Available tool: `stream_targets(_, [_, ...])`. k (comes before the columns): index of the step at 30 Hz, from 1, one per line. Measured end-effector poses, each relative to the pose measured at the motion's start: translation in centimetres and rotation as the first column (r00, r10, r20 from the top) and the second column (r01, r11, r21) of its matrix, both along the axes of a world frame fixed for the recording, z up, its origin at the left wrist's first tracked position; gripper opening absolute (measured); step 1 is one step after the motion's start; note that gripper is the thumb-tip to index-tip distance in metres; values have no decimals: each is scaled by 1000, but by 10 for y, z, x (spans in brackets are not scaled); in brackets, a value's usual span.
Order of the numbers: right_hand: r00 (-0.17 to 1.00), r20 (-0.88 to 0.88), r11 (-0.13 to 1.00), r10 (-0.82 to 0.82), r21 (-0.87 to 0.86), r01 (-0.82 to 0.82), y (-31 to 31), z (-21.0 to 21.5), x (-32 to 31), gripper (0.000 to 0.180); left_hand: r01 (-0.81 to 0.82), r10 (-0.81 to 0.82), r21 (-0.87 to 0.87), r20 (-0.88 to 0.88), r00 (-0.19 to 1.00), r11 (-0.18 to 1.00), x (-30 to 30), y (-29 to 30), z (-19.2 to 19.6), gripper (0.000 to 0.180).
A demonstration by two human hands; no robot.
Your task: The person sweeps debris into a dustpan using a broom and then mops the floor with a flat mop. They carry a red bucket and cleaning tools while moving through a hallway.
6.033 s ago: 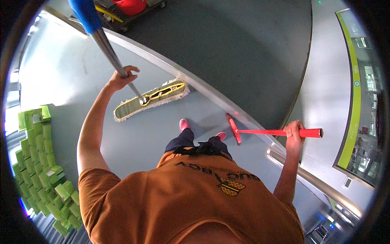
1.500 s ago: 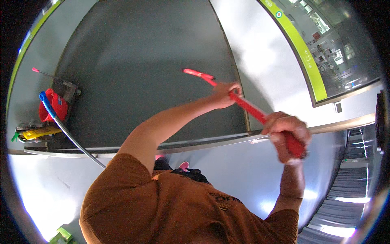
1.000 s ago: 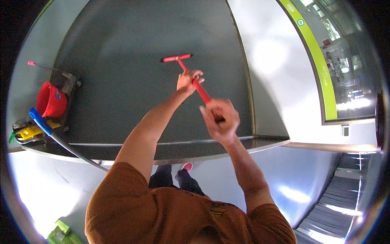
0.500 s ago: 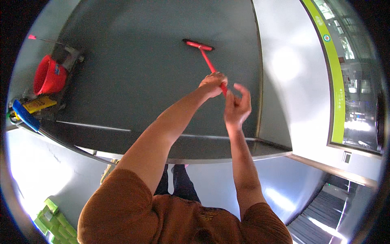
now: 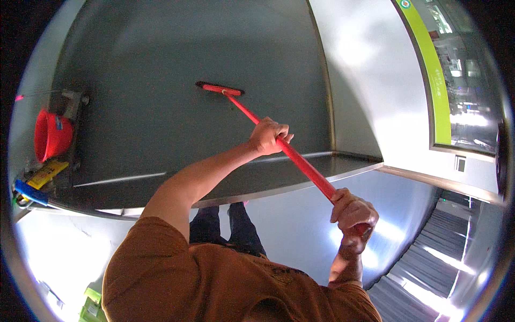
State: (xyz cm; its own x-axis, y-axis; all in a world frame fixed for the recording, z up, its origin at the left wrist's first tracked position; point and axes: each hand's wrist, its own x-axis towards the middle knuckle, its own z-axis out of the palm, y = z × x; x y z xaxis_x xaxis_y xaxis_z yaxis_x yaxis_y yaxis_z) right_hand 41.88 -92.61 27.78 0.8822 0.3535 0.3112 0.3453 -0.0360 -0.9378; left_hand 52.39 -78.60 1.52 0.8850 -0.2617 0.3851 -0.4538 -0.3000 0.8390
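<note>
A push broom [image 5: 308,169] with a red handle slants across the middle of the view. Its narrow red head [image 5: 222,89], edged with a dark strip, is at the dark grey floor [image 5: 161,107] ahead of me. My left hand [image 5: 268,136] wraps round the handle partway along. Lower and to the right, close to my body, my right hand [image 5: 354,214] is closed round the upper part of the handle. My fingers hide the parts of the handle they grip.
At the left stand a red bucket [image 5: 52,135], a yellow object [image 5: 47,174] and a blue-gripped handle [image 5: 31,192]. A metal-edged ledge [image 5: 252,188] runs between me and the floor. A white wall [image 5: 397,102] rises at the right. Green containers [image 5: 92,308] show at lower left.
My right hand, earlier with fingers apart beside the handle, now grips it and is lower and farther right. The broom head has come closer and shifted left in the view.
</note>
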Motion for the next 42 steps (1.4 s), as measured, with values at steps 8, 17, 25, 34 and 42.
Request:
stream_targets(8, [944,184,896,-274,-308,320,-22,-99,65,17,-10,17,-34,200,980,999,100,-67,-3,24])
stream_targets(17, [836,86,765,-541,-362,533,-27,-182,99,21,118,-141,274,67,988,955,91,-99,-29,13])
stream_targets(25, [879,101,814,-467,-339,471,-11,-39,-37,54,247,-255,127,52,966,961,1,-86,-58,35])
stream_targets(34, [875,27,876,-483,28,482,-51,10,-41,7,354,-266,250,-326,907,901,-41,-32,44,36])
stream_targets(42, [905,356,863,-231,-355,360,-43,1,-25,10,403,-401,71,-48,915,912,16,-105,11,34])
